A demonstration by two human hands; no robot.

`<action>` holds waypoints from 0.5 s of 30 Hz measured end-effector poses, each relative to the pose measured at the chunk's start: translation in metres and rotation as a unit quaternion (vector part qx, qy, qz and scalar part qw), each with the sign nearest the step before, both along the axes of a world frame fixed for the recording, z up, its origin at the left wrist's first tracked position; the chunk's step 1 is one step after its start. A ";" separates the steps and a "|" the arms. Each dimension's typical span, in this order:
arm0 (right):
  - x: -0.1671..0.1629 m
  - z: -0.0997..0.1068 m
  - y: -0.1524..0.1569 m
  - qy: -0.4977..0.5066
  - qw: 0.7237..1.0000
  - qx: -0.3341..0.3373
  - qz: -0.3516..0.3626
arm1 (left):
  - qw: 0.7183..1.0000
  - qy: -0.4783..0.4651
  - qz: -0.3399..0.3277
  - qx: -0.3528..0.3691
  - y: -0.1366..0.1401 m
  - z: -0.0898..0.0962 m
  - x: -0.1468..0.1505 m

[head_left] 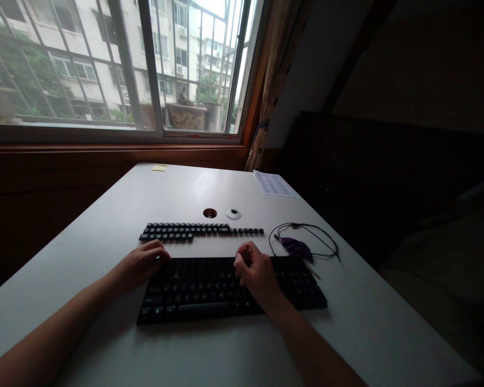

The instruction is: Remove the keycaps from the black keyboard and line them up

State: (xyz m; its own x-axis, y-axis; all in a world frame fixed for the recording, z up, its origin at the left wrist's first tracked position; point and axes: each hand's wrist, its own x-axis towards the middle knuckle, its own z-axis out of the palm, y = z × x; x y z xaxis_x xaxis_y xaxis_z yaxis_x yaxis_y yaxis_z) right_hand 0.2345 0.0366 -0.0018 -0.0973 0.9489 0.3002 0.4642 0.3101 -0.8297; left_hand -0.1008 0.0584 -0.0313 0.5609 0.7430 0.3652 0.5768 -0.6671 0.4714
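The keyboard (213, 294) lies crosswise, lower centre, under my right hand (258, 273), left hand (144, 259) at corner; fingers bent (pinching, I cannot tell).

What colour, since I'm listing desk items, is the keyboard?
The keyboard is black, seen best in the head view.

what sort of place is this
Probably a room in a flat: a white desk stands by a barred window facing apartment-style buildings, with a patterned curtain beside it.
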 end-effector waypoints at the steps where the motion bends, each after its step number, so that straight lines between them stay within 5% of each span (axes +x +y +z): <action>1: 0.000 0.000 0.000 -0.001 1.000 0.001 -0.001 | 1.000 0.000 0.000 -0.001 0.000 0.000 0.000; 15: -0.001 0.000 0.001 0.032 0.999 -0.040 0.018 | 1.000 0.002 -0.002 0.007 -0.001 0.001 0.001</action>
